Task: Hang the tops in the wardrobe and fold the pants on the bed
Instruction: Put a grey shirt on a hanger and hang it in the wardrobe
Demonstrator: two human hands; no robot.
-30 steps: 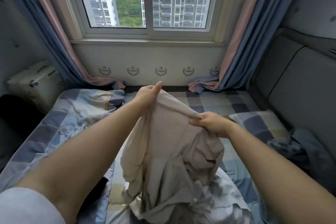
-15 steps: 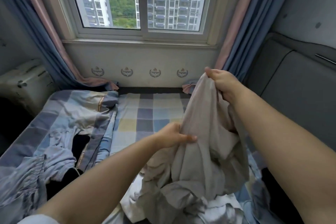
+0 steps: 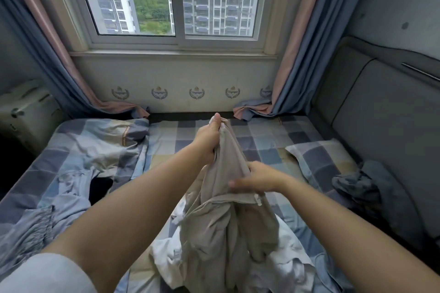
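Hands hold one beige-grey cotton garment up over the bed with its blue, grey and yellow checked sheet. The left hand is clenched around a bunched top edge of the garment, thumb raised, at the garment's highest point. The right hand grips the cloth lower down and to the right side, fingers curled across the fabric. The rest of the garment hangs in loose folds and meets a crumpled white cloth lying on the bed below it. Left of the garment lies a rumpled blue checked quilt. Right of the garment sits a checked pillow, with a dark blue crumpled garment just beside it against the grey padded headboard.
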